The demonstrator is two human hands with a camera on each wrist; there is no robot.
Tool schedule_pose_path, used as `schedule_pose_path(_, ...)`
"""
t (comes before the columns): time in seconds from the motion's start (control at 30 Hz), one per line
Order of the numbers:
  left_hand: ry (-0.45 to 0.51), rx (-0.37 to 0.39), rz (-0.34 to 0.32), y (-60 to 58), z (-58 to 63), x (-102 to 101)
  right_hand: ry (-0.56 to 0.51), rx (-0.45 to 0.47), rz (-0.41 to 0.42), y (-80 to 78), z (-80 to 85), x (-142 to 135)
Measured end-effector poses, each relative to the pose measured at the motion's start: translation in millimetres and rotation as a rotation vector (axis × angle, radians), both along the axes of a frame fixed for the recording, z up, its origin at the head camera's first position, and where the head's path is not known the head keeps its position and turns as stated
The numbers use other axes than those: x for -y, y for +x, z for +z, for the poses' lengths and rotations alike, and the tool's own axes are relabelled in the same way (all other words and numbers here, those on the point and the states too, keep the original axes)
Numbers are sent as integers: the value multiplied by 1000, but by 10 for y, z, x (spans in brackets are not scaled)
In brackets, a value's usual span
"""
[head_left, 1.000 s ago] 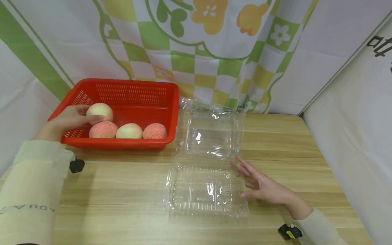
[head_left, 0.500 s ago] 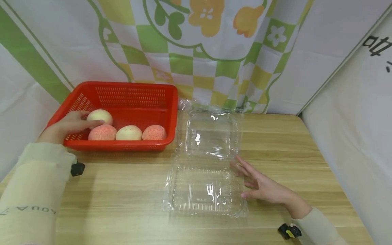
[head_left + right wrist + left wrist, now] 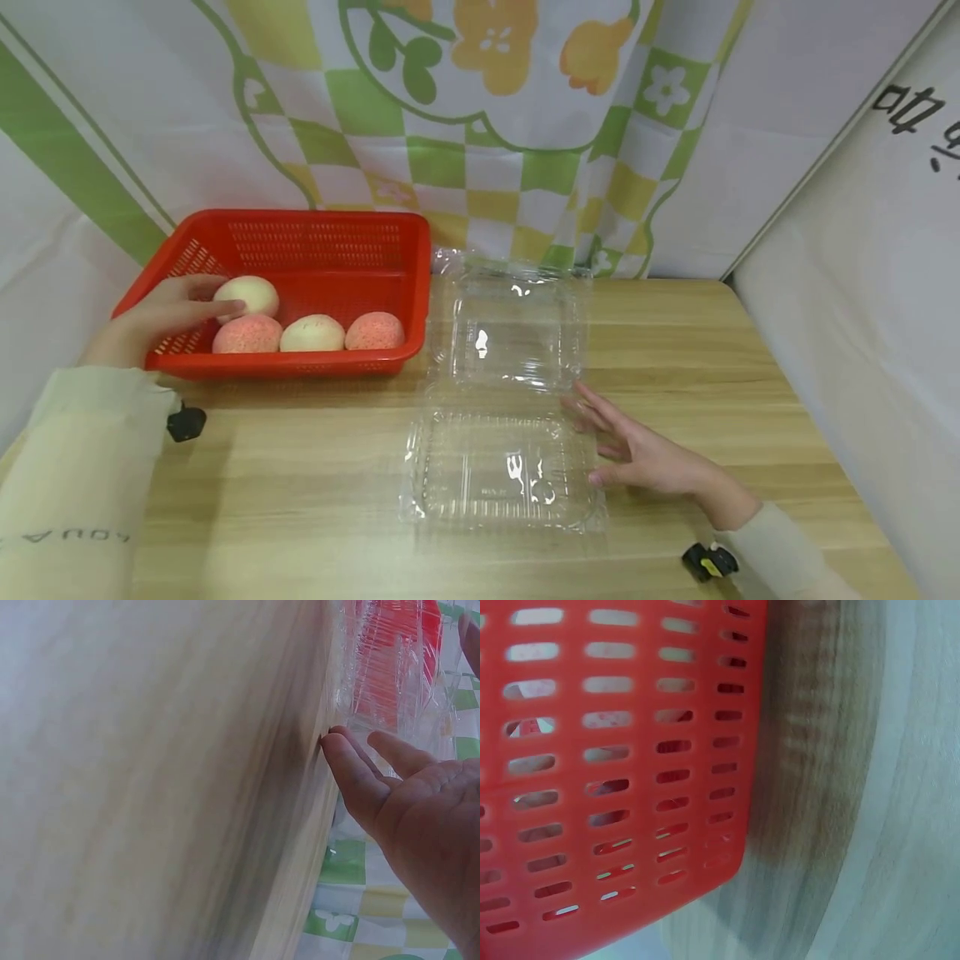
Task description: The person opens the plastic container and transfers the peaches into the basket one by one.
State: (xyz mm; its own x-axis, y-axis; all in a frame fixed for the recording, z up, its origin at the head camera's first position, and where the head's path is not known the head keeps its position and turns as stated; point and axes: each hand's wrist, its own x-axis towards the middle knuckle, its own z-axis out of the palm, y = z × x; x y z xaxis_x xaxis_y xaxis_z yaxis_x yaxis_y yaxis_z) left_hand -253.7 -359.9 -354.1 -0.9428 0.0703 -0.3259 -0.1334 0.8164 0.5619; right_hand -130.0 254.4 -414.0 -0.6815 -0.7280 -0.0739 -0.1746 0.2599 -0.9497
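In the head view, my left hand (image 3: pixel 161 315) reaches over the left side of a red basket (image 3: pixel 330 364). Its thumb and fingers grip a cream-coloured, fruit-like ball (image 3: pixel 251 292), thumb across the front. Along the basket's front wall lie a speckled pink ball (image 3: pixel 249 335), another cream ball (image 3: pixel 313 333) and a second pink one (image 3: pixel 375 332). My right hand (image 3: pixel 648 454), fingers spread, is at the right edge of a clear plastic clamshell box (image 3: pixel 495 467), whose lid (image 3: pixel 517 325) lies folded back. The left wrist view has the basket's slotted wall (image 3: pixel 641 769) hiding most of that hand.
A wooden table (image 3: pixel 300 500) carries everything. Behind it hangs a checked, flowered curtain (image 3: pixel 442 158), and a white sheet (image 3: pixel 855 292) rises along the right side. Dark wrist-worn devices sit at both cuffs, the left one (image 3: pixel 186 423) just in front of the basket.
Between the first frame and now, my left hand and the cream ball sink slightly lower in the basket. The view tilts a little upward. My right hand and the clamshell box stay put.
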Motion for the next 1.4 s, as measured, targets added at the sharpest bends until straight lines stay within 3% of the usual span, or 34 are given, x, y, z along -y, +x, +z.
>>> schedule_pose_path(0.13,-6,-60,2,21,35,-20,4,4,5,-2,-2,3)
schedule_pose_path(0.37,91,-195,26,39,179,-153,0,5,3,-11,-11,-1)
schedule_pose_path(0.57,160,-327,29,138,342,-315,-2,4,4,-23,-8,1)
schedule_pose_path(0.67,188,-367,9,267,434,-450,-3,1,6,-28,-8,2)
schedule_pose_path(0.83,261,-473,-56,580,548,-791,-9,-1,11,-35,-5,8)
schedule_pose_path(1.03,410,-540,-180,892,537,-1190,0,2,8,-30,2,15)
schedule_pose_path(1.2,492,-457,-242,1109,430,-1449,-1,-1,2,-25,1,15)
schedule_pose_path(1.4,537,-205,-325,1318,132,-1740,-8,-18,6,-20,-14,11)
